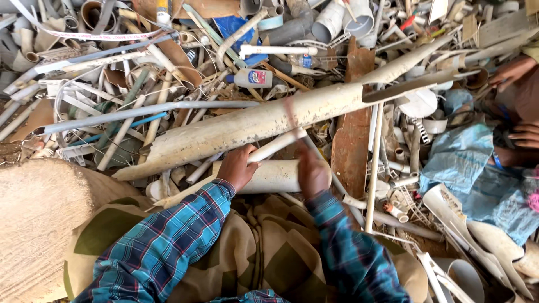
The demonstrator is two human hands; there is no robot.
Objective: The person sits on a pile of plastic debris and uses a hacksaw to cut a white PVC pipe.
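Observation:
My left hand point(237, 166) grips a thin white pipe point(279, 143) that slants up to the right. Under it lies a short, thick cream pipe piece point(272, 175). My right hand point(312, 172) is blurred and rests against the right end of that thick piece; whether it grips anything is unclear. Just beyond both hands lies a long, dirty cream half-pipe point(252, 124) stretched across the heap. Both my sleeves are blue plaid.
A heap of scrap plastic pipes, strips and fittings fills the ground. A rusty brown board point(351, 129) stands right of my hands. A white bottle point(252, 78) lies behind. Another person's hands point(514, 70) are at the right edge, near blue sheeting point(460, 154). A woven sack point(39, 216) sits at left.

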